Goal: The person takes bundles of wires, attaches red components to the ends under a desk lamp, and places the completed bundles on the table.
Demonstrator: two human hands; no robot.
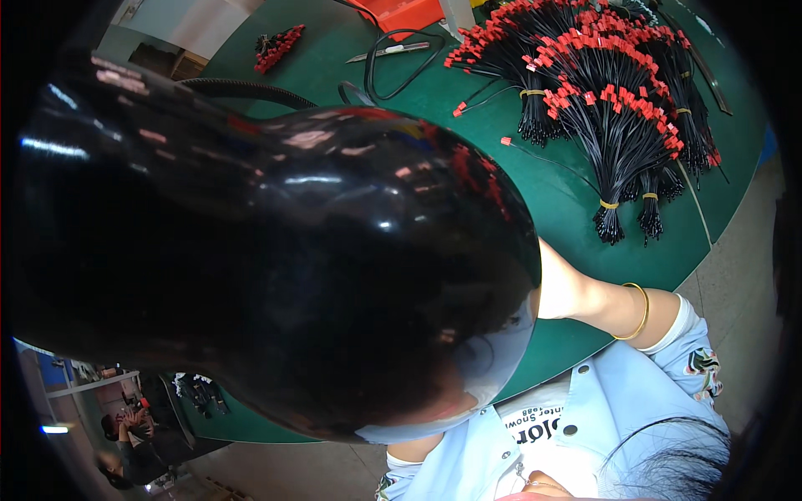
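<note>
Okay so a huge glossy black rounded thing [351, 242] is right up in front and eats most of the view. Behind its right edge you get the right forearm [601, 302] with a gold bangle [642, 311]. The right hand itself is tucked out of sight, so can't tell if it's open or gripping anything. Left hand is hidden too, same deal; just a bit of left arm [420, 448] peeks out below, by the light blue shirt [618, 409].

The wire bundles [622, 159], black with red connectors and yellow ties, lie on the green tabletop [510, 196], beyond and a bit right of that right wrist, visibly apart from it. One loose wire [551, 154] sticks out leftward. Farther back: a slim silvery tool [388, 52], a looped black cable [373, 71] and an orange-red bin [405, 12].
</note>
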